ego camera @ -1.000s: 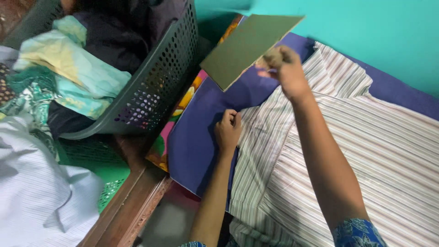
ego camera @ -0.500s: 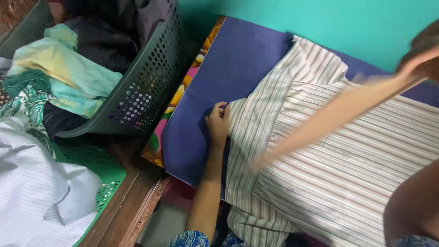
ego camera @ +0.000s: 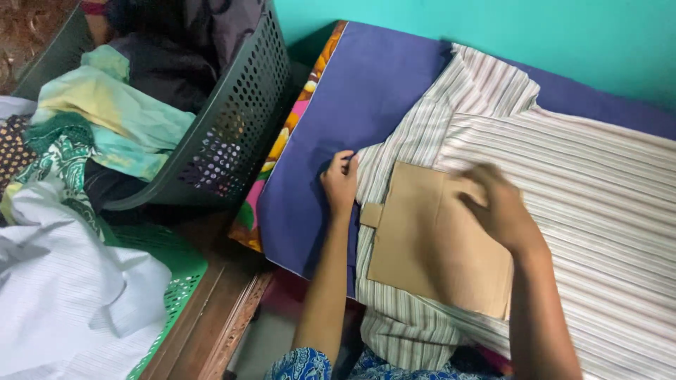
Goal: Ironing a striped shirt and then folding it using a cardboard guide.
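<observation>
A striped shirt (ego camera: 584,183) lies spread flat on a blue sheet (ego camera: 380,91). On its lower left part rests a tan cardboard board (ego camera: 429,246) with a small tab on its left side. My right hand (ego camera: 496,207) presses on the board's upper right area and looks blurred. Fingers curled, my left hand (ego camera: 341,181) rests on the shirt's left edge, just above and left of the board.
A dark green perforated laundry basket (ego camera: 232,141) full of clothes stands to the left. A white garment (ego camera: 63,295) lies over a bright green basket (ego camera: 176,281) at the lower left. A teal wall (ego camera: 493,28) runs behind the bed; a wooden edge (ego camera: 211,324) sits below.
My right hand brought the board down from the air onto the shirt, where it now lies flat. My left hand stayed at the shirt's edge.
</observation>
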